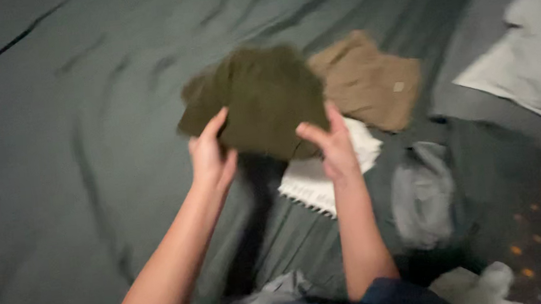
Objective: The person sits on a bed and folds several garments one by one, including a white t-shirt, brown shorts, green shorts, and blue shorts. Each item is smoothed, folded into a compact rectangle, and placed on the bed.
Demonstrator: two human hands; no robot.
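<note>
We held the folded olive cloth [259,100], left hand [210,156] and right hand [333,147] pinching its near edge; tan cloth [370,83] already folded, white cloth [325,173] and grey cloth [422,197] remained.

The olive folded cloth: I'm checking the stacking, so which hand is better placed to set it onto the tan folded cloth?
Probably the right hand. It grips the olive folded cloth on the edge nearest the tan folded cloth; the left hand holds the far side.
</note>
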